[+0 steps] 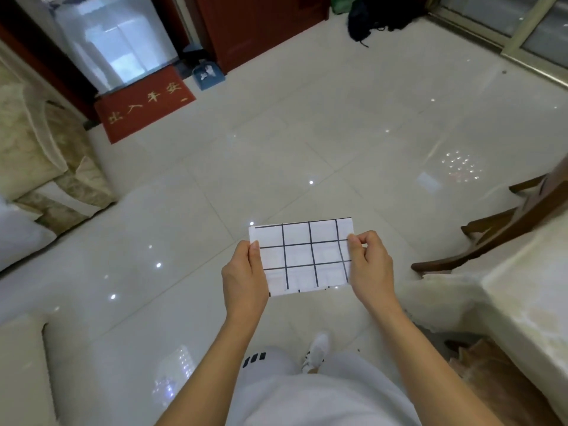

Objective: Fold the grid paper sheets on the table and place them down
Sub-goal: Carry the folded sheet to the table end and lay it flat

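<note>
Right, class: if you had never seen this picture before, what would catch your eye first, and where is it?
First, the grid paper sheet with its bold black lines, held in the air at the centre over the glossy tiled floor. The left hand grips its left edge and the right hand pinches its right edge. Next, the red doormat with gold characters, far left by the door.

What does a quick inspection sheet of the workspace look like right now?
Surface: table at right edge, pale cloth over it; glossy tiled floor below.
Job's things: grid paper sheet held in the air over the floor, away from the table.
Clutter: blue dustpan; dark bag.
Grippers: left hand grips the sheet's left edge; right hand pinches its right edge.
Cables: nothing seen.
Surroundings: red doormat, wooden chair, sofa.
</note>
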A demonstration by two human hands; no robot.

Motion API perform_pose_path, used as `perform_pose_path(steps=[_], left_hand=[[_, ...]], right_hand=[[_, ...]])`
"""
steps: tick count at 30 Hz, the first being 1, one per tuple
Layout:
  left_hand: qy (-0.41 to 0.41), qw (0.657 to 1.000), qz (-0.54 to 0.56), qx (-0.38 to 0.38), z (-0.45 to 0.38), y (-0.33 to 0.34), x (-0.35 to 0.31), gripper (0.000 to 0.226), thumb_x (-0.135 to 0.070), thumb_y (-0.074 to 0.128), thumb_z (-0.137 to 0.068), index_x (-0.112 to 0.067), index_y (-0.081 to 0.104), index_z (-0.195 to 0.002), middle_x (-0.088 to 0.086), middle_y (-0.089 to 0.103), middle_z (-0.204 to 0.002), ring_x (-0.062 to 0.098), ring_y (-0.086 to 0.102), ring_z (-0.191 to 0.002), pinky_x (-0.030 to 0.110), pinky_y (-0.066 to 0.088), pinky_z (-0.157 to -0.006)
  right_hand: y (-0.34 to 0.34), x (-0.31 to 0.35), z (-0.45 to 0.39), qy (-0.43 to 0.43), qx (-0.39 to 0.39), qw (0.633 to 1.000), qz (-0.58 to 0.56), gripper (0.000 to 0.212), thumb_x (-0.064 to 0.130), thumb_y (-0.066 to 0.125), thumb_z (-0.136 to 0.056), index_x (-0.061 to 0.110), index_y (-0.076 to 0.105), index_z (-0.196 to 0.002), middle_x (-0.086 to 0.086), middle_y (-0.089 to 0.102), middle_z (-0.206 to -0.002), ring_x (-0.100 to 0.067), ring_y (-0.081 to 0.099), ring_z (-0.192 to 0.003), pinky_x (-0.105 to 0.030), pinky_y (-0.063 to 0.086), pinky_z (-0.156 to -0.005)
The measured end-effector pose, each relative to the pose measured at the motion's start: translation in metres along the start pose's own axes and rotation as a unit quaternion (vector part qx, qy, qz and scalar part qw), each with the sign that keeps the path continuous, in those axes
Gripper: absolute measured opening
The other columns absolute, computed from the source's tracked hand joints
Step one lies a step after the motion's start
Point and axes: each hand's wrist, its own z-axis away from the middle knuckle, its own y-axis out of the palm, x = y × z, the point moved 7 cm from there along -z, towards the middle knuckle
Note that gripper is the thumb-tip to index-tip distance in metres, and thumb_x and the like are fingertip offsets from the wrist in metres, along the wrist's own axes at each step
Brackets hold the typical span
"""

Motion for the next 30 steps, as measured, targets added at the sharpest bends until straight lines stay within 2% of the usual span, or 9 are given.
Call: perform_pose_path(steps=[4, 9, 14, 19, 21, 26, 30], left_hand=[[0.023, 0.999, -0.006, 0.030, -0.026, 0.031, -0.026, 0.039, -0.032, 0.037, -0.105, -0.016, 0.041, -0.070, -0.006, 0.039, -0.056, 0.009, 0.032, -0.048, 0.025, 0.029, -0.047], [0.048, 0.997, -0.008, 0.061, -0.061, 0.070, -0.053, 0.036, -0.030, 0.038, -0.106, -0.022, 0.043, -0.071, -0.007, 0.045, -0.058, 0.006, 0.041, -0.049, 0.019, 0.034, -0.045], [0.068, 0.993, -0.007, 0.096, -0.107, 0.110, -0.074, 0.034, -0.030, 0.038, -0.106, -0.014, 0.051, -0.078, -0.003, 0.054, -0.064, 0.011, 0.047, -0.055, 0.021, 0.036, -0.046], [0.099, 0.986, 0.006, 0.132, -0.175, 0.145, -0.109, 0.037, -0.030, 0.038, -0.106, -0.010, 0.048, -0.076, 0.000, 0.045, -0.059, 0.012, 0.036, -0.052, 0.022, 0.030, -0.045], [0.103, 0.983, 0.012, 0.148, -0.205, 0.159, -0.123, 0.037, -0.030, 0.038, -0.106, -0.009, 0.048, -0.076, 0.000, 0.045, -0.059, 0.011, 0.036, -0.051, 0.022, 0.030, -0.045], [0.109, 0.977, 0.014, 0.182, -0.276, 0.188, -0.154, 0.039, -0.032, 0.037, -0.106, -0.011, 0.045, -0.074, -0.002, 0.040, -0.057, 0.011, 0.033, -0.051, 0.022, 0.029, -0.045], [0.119, 0.972, 0.020, 0.202, -0.323, 0.210, -0.171, 0.039, -0.033, 0.037, -0.106, -0.008, 0.049, -0.077, 0.004, 0.046, -0.060, 0.012, 0.037, -0.053, 0.021, 0.031, -0.045]], right_hand=[[-0.018, -0.006, -0.030, 0.013, -0.025, 1.000, -0.010, 0.024, 0.028, 0.044, -0.103, 0.013, 0.048, -0.085, 0.001, 0.043, -0.054, -0.015, 0.038, -0.053, -0.022, 0.032, -0.050], [-0.034, -0.014, -0.068, 0.041, -0.059, 0.997, -0.010, 0.025, 0.028, 0.044, -0.103, 0.013, 0.048, -0.083, 0.002, 0.043, -0.055, -0.014, 0.039, -0.053, -0.020, 0.034, -0.052], [-0.045, -0.011, -0.112, 0.058, -0.100, 0.993, 0.001, 0.024, 0.028, 0.045, -0.103, 0.014, 0.048, -0.083, 0.001, 0.047, -0.058, -0.012, 0.042, -0.055, -0.017, 0.035, -0.054], [-0.047, 0.004, -0.171, 0.069, -0.142, 0.987, -0.002, 0.024, 0.027, 0.044, -0.103, 0.012, 0.049, -0.085, 0.003, 0.043, -0.055, -0.007, 0.039, -0.049, -0.018, 0.035, -0.051], [-0.047, 0.015, -0.196, 0.073, -0.156, 0.985, 0.006, 0.024, 0.028, 0.044, -0.103, 0.012, 0.050, -0.087, 0.002, 0.046, -0.058, -0.008, 0.041, -0.052, -0.019, 0.034, -0.050], [-0.043, 0.043, -0.260, 0.085, -0.186, 0.979, 0.018, 0.026, 0.029, 0.042, -0.104, 0.009, 0.050, -0.088, -0.001, 0.050, -0.064, -0.013, 0.044, -0.058, -0.033, 0.036, -0.056], [-0.038, 0.055, -0.300, 0.093, -0.206, 0.974, 0.016, 0.025, 0.029, 0.042, -0.104, 0.010, 0.050, -0.088, -0.001, 0.050, -0.063, -0.014, 0.044, -0.059, -0.035, 0.037, -0.058]])
